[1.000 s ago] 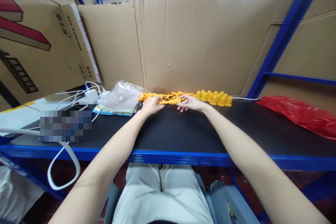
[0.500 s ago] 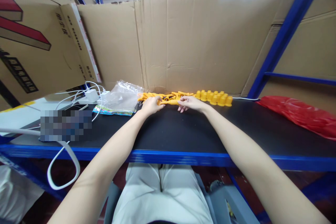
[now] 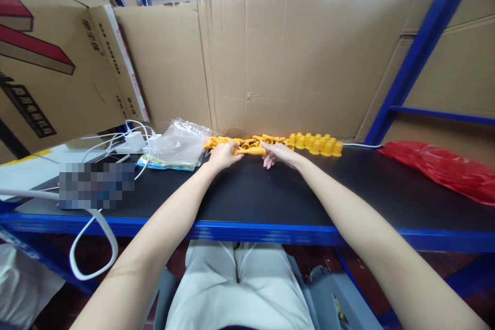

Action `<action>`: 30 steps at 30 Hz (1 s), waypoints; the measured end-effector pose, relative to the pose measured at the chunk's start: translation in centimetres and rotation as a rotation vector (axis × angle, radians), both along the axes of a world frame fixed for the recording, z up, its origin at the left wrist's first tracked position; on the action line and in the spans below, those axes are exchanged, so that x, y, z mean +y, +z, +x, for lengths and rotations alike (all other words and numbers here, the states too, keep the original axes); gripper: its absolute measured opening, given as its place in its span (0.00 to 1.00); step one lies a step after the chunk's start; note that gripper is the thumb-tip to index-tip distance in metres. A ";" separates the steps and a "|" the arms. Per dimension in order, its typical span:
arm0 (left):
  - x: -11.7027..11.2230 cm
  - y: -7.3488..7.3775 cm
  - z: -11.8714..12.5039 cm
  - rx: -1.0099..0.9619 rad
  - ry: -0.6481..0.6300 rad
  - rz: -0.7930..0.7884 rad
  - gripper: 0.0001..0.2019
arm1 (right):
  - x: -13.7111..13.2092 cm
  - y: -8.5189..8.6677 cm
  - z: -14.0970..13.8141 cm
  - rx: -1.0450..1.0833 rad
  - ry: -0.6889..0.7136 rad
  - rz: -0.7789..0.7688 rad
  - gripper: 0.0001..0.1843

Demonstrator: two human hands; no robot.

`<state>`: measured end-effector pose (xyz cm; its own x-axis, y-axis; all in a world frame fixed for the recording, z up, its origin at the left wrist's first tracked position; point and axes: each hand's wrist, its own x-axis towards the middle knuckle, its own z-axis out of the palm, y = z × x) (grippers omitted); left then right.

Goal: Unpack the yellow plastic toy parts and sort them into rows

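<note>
A row of flat orange plastic pieces (image 3: 247, 143) lies along the back of the black shelf top (image 3: 270, 191), against the cardboard wall. My left hand (image 3: 224, 154) is curled with its fingers closed on the left part of one orange piece. My right hand (image 3: 279, 152) rests on the right end of the same pile, fingers bent down onto the pieces. To the right of my right hand stands a cluster of several yellow cup-shaped caps (image 3: 315, 143).
A crumpled clear plastic bag (image 3: 178, 144) lies left of the orange pieces, with a white charger and cables (image 3: 133, 142) beyond it. A red plastic bag (image 3: 444, 169) lies at the right. A blue shelf post (image 3: 417, 56) rises at the back right.
My right hand has shifted slightly left along the orange pieces. My left hand has stayed in place.
</note>
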<state>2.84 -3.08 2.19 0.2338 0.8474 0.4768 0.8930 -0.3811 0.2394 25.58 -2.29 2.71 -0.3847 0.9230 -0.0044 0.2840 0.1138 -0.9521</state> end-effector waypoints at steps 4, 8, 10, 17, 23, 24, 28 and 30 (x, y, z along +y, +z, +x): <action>-0.1 0.1 0.0 0.011 0.007 -0.014 0.19 | 0.0 0.0 -0.1 0.042 -0.020 -0.063 0.27; -0.7 0.4 0.1 0.024 -0.021 -0.029 0.23 | 0.0 0.4 -0.4 0.194 -0.083 -0.197 0.19; -1.0 0.4 0.2 0.012 -0.054 -0.011 0.28 | 0.0 1.0 -0.3 0.315 -0.145 -0.255 0.14; -1.1 0.3 0.3 -0.062 -0.127 0.012 0.28 | 0.7 3.1 2.7 0.654 -0.590 -0.066 0.08; -0.8 0.2 0.4 -0.024 -0.134 -0.001 0.21 | 1.8 2.5 3.9 0.689 -0.791 0.305 0.10; -0.8 0.1 0.5 -0.020 -0.136 0.001 0.21 | 2.0 2.4 3.8 0.694 -0.781 0.329 0.12; -0.6 -0.1 0.5 -0.017 -0.147 0.006 0.18 | 2.5 1.9 3.6 0.638 -0.784 0.471 0.16; -0.5 -0.2 0.5 -0.015 -0.158 0.007 0.18 | 2.7 1.3 3.7 0.498 -0.814 0.593 0.17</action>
